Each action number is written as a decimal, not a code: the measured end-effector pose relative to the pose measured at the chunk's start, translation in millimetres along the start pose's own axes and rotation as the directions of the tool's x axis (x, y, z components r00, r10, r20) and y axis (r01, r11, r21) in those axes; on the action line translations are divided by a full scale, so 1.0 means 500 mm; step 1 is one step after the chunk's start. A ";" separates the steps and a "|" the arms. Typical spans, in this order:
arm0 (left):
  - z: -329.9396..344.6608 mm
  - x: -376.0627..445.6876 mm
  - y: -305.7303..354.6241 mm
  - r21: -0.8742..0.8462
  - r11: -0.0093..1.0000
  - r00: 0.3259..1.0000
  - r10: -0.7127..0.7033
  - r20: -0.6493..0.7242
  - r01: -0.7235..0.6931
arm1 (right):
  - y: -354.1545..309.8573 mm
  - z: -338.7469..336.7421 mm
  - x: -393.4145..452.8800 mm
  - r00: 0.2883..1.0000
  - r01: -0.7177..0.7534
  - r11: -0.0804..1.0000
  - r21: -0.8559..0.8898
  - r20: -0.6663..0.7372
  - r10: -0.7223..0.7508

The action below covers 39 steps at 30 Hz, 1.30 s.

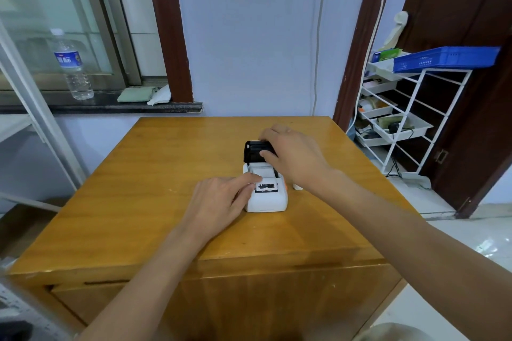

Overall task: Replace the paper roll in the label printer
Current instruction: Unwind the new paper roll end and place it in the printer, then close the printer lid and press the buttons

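A pale blue wall, a window sill and a white wire rack (399, 119) are seen behind a wooden table (166, 174), which fills the middle of the view. Left of the printer and well beyond the table, a water bottle (72, 63) is stood on the sill.

The label printer (266, 199) is set near the table's middle, its white body lying lengthwise away from the person. Its black lid (253, 151) is raised at the printer's far end, so the paper bay is exposed. White paper (261, 170) is seen inside the bay, between lid and front panel; whether it is a full roll cannot be told.

The right hand (293, 158) is laid over the lid, fingers curled on its top edge and thumb against its near face, so the lid appears to be gripped. The left hand (221, 202) is rested against the printer's left side, fingers loosely extended, the forefinger stretched onto the paper's edge; nothing is clasped.

The bay lies just beyond the left fingertips, so that hand is judged nearer for feeding the paper. A small white object (298, 187) lies just right of the printer, partly hidden.
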<state>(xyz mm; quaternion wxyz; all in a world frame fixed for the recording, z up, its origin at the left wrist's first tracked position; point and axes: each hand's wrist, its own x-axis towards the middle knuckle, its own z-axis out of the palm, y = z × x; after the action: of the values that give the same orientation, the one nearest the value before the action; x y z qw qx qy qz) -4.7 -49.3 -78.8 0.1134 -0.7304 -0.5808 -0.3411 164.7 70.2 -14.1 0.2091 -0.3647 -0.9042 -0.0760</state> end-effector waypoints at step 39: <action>0.007 -0.002 -0.001 0.024 1.000 0.999 0.003 -0.033 -0.002 | 0.016 0.026 -0.053 0.965 0.201 0.978 -0.050 -0.161 -0.207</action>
<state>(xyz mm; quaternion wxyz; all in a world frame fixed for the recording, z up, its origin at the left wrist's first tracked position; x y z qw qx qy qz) -3.7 -47.8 -82.0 0.1321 -0.7240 -0.5819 -0.3461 183.3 63.3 -37.4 0.2684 -0.2656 -0.9150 -0.1420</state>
